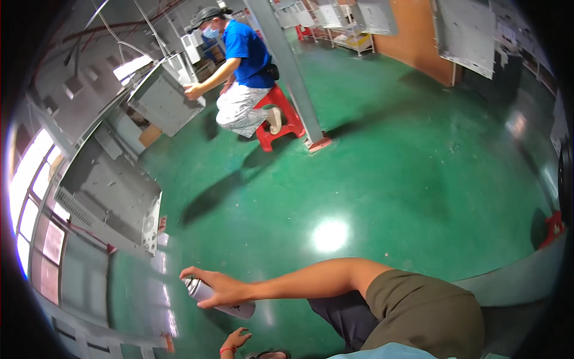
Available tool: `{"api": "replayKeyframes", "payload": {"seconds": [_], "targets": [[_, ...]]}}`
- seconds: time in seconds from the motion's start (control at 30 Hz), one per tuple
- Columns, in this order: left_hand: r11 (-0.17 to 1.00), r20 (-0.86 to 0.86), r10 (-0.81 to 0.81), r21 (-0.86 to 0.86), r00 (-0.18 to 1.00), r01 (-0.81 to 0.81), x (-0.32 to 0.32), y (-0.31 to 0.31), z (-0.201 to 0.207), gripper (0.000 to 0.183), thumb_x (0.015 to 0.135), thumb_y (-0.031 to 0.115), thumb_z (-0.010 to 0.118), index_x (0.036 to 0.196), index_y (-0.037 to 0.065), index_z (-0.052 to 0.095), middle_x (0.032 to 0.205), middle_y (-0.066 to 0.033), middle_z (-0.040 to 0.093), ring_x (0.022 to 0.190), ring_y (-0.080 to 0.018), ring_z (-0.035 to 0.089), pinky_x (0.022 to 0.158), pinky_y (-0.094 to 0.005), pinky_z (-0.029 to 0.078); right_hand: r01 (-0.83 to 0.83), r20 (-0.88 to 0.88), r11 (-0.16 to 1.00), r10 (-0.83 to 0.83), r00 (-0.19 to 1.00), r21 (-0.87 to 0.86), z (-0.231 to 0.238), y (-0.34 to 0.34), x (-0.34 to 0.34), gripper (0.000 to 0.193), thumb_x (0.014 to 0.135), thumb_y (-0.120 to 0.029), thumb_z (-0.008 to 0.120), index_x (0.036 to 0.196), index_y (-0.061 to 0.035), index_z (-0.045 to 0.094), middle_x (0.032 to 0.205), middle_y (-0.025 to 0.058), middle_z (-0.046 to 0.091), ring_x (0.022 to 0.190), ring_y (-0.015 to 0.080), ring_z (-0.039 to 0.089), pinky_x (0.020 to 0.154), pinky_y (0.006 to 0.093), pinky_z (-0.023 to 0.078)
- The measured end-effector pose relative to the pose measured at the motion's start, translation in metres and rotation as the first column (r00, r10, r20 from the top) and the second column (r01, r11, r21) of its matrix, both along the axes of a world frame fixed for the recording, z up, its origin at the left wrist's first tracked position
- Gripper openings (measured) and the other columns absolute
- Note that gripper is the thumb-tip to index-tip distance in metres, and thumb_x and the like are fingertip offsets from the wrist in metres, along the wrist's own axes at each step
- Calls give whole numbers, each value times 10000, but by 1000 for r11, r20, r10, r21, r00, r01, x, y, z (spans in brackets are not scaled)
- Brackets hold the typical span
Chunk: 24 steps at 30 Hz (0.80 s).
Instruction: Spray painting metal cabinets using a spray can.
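My right hand point(224, 288) is wrapped round a pale spray can point(202, 291), which lies tilted with its nozzle end toward the left. The index finger rests on top, at the nozzle. No spray shows. Lower down, near the bottom edge, my left hand point(237, 339) is partly in view, with a red string bracelet at its wrist. Its fingers are apart and hold nothing. Up and to the left of the can, a large grey sheet-metal housing point(110, 188) with perforated strips hangs above the floor; neither hand touches it.
A seated co-worker point(248, 54) on a red plastic stool point(281, 119) touches another grey metal panel point(164, 99). A grey post point(287, 72) stands beside the stool. More metal panels point(463, 33) hang at the upper right, above the green floor point(382, 179). Windows point(36, 203) line the left.
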<state>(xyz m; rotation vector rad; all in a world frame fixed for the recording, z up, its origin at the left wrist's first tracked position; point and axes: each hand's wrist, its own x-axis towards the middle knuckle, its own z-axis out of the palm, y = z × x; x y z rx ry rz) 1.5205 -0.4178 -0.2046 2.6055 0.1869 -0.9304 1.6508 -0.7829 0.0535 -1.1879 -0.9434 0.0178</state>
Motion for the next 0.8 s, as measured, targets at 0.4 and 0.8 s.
{"api": "replayKeyframes", "payload": {"seconds": [0.4,0.8], "targets": [[995,-125,91,-36,988,-96,-2,-20,18,548,995,386,789,1438,96,646,1072,-105,786,925,-182,751,654,-289,537,49,-20,998,-48,999,50,3,-5,-2,809,783,-167,770,1506,-190,408,1270,217,651,1082,404,663,976,478,528],[988,-105,137,-50,985,-143,-3,-24,28,552,984,379,793,1431,90,648,1026,-99,781,895,-176,737,699,-329,560,-16,-34,1000,16,999,-5,6,-12,4,821,794,-168,774,1529,-213,410,1369,182,616,1191,373,643,1026,470,527]]}}
